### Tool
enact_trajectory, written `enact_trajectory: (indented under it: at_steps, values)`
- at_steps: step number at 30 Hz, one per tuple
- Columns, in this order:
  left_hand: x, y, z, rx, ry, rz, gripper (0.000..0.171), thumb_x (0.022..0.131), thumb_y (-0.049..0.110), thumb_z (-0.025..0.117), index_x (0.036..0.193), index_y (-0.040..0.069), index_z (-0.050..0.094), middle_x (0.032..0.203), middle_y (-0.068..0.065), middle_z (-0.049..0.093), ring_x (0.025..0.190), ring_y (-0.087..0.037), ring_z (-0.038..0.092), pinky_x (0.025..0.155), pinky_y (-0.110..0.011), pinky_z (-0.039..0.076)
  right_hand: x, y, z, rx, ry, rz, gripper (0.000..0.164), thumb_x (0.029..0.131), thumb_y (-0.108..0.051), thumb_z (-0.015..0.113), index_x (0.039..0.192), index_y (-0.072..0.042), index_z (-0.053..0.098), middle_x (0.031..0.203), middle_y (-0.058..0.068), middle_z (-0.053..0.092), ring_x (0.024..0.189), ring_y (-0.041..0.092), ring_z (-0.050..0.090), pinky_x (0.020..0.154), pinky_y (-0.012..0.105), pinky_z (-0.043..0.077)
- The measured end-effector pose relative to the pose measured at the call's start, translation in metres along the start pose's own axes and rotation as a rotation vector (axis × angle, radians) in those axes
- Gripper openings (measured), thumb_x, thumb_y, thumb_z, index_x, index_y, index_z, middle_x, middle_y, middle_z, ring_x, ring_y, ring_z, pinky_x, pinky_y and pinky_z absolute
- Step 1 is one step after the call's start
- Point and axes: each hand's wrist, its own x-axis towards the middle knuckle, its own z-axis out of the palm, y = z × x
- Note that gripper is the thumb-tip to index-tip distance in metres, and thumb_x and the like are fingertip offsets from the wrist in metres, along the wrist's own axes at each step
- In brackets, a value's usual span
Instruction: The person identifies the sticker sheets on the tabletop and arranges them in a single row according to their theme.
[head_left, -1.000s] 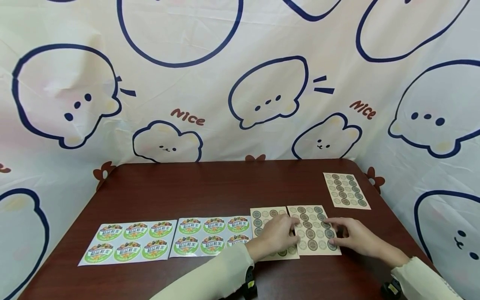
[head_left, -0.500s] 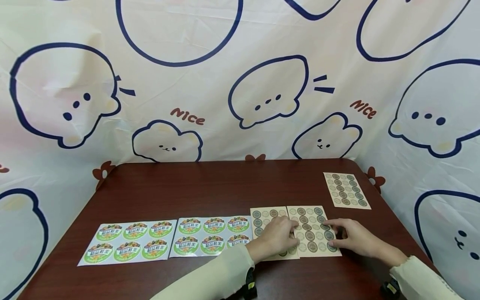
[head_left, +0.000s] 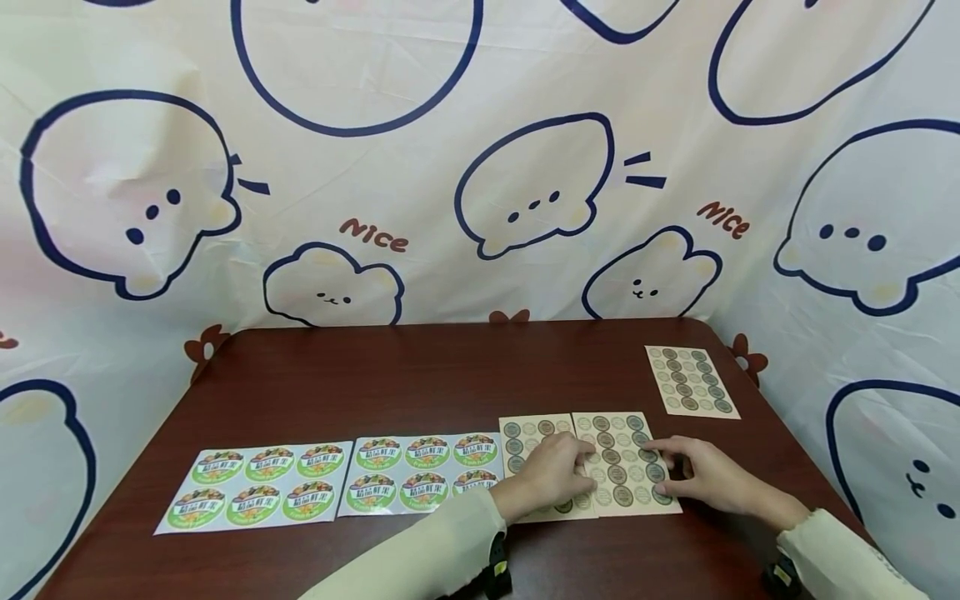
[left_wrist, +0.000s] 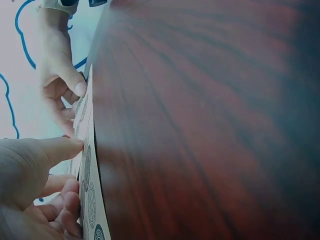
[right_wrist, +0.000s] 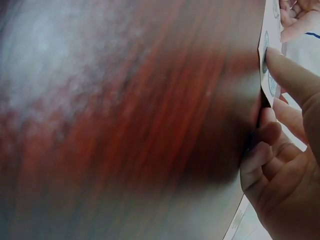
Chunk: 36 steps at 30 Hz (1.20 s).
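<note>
Two cream sticker sheets with round grey and brown designs lie side by side on the table. My left hand (head_left: 549, 468) rests over the left cream sheet (head_left: 517, 433), covering much of it. Its thumb and fingertips touch near the seam with the right cream sheet (head_left: 626, 458). At that sheet's right edge is my right hand (head_left: 708, 473), thumb and index fingertips touching its top. The right wrist view shows the right thumb (right_wrist: 287, 70) pressing on the sheet near its edge, other fingers loosely bent beside it. The left thumb (left_wrist: 65, 148) touches a sheet in the left wrist view.
Two white sheets with green oval labels, one at the far left (head_left: 251, 490) and one beside it (head_left: 390, 462), continue the row leftward. Another cream sheet (head_left: 692, 382) lies at the back right of the brown table (head_left: 420, 375). A printed cloth (head_left: 427, 167) hangs behind.
The right cream sheet has slid very slightly toward me, its lower edge lower than before. Both hands have stayed nearly in place on the sheets.
</note>
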Motion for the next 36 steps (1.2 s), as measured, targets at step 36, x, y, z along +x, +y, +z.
enact_trajectory:
  at_steps: [36]
  values:
    - [-0.0017,0.0017,-0.0025,-0.03,-0.021,-0.012,0.046,0.078,0.023,0.086,0.121,0.01,0.074,0.091,0.001,0.061,0.079,-0.003,0.047,0.072,-0.017,0.041,0.0031,0.0056,-0.0026,0.107,-0.028,-0.031,0.054,0.084,-0.026,0.082,0.131,-0.004,0.064,0.085,-0.002,0.051,0.062,-0.002,0.041,0.054,0.02,0.04]
